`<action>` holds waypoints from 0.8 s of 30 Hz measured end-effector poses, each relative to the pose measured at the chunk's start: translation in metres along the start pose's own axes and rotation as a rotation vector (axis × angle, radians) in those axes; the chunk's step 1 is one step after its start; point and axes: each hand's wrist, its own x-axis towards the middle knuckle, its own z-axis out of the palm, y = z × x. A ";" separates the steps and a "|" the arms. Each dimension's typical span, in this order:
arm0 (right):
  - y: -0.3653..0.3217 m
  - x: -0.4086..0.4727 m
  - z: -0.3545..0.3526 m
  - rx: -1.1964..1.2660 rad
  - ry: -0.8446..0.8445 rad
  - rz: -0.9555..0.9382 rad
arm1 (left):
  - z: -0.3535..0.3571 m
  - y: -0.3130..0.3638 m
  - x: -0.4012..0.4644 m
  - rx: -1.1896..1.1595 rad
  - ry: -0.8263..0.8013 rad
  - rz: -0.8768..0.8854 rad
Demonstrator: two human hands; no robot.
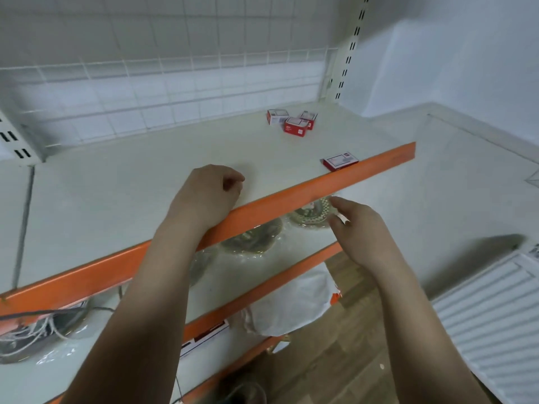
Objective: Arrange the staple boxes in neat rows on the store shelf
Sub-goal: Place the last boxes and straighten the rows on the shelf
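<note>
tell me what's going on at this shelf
A person is standing at a store shelf with an orange front edge, and neither hand holds anything. The left hand lies on the shelf with its fingers curled; the right hand hangs open just below the shelf edge. Three red and white staple boxes sit in a loose cluster near the back right, and a fourth box lies flat by the front edge. No neat row has been made yet.

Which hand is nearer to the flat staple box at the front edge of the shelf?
The right hand. It is just below and in front of the flat staple box, under the shelf's orange edge. The left hand rests on the shelf farther left.
</note>
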 end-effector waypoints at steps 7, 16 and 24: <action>0.030 0.076 -0.007 0.019 0.050 0.001 | 0.031 0.017 0.077 0.020 0.008 0.033; 0.035 0.194 -0.018 -0.029 0.035 -0.048 | 0.040 0.034 0.173 0.045 0.033 0.007; 0.045 0.255 -0.015 -0.031 -0.072 -0.170 | 0.053 0.047 0.194 0.120 -0.034 -0.041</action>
